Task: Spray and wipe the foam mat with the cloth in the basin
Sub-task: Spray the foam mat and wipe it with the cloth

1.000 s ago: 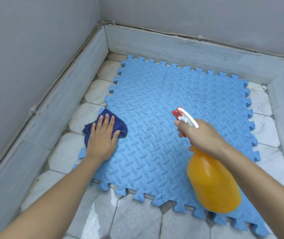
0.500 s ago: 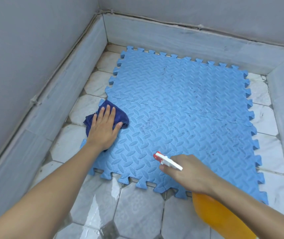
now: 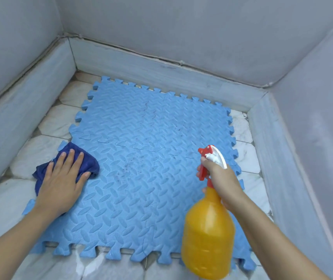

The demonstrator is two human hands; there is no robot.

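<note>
the foam mat (image 3: 151,168) lies flat on the tiled floor (image 3: 46,150) of the basin, and i'll place everything from it. my left hand (image 3: 60,184) is spread flat, fingers straight, pressing the dark blue cloth (image 3: 86,162) down on the mat's left edge, the cloth half hanging over onto the tile. my right hand (image 3: 220,178) is wrapped round the neck of the orange spray bottle (image 3: 208,237), a finger curled over the red trigger (image 3: 202,172), bottle held up above the mat's near right corner, nozzle aimed toward the mat's middle. in that middle i can see a scatter of small dark specks; whether that's dirt or spray droplets i can't tell. the far half of the mat shows faint smudges too. so i'd judge we're early: the cloth is parked at the left edge, most of the surface looks unwiped, and i see no wet sheen on the mat. left to do: spray the middle and far side, then wipe across.
</note>
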